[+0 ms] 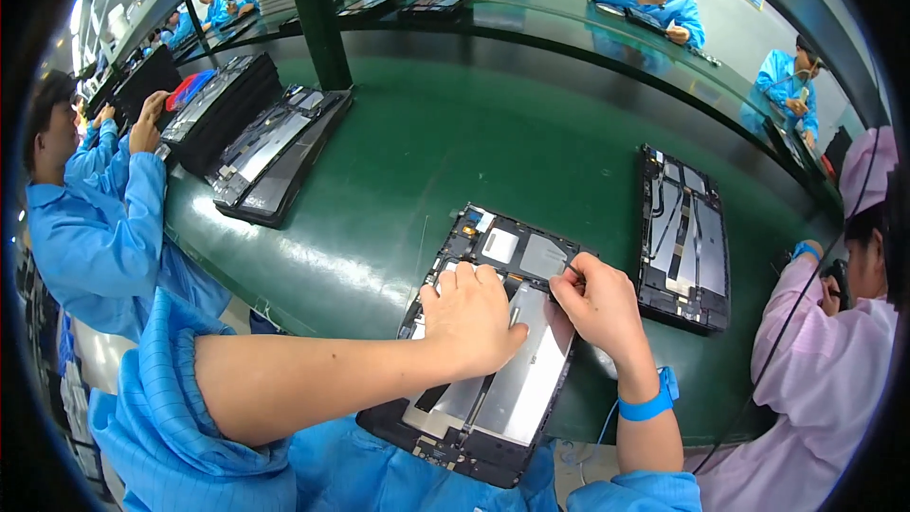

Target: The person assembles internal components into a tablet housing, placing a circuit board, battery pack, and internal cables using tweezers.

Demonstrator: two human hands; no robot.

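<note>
An open, black, rectangular device housing (493,467) lies at the near edge of the glossy green table (408,123), holding flat silver panels (538,379). The left hand (471,318) rests across it palm down, thumb spread, fingers half bent, gripping nothing visible. The right hand's (599,303) thumb and forefinger nearly meet at its upper-right edge; any grip cannot be told. Rightward, another black open housing (697,315) contains similar silver panels (707,237).

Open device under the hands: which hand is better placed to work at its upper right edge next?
Right, most likely. The right hand has its thumb and finger together at that edge of the open device; the left hand lies over it farther left and would have to cross.
</note>
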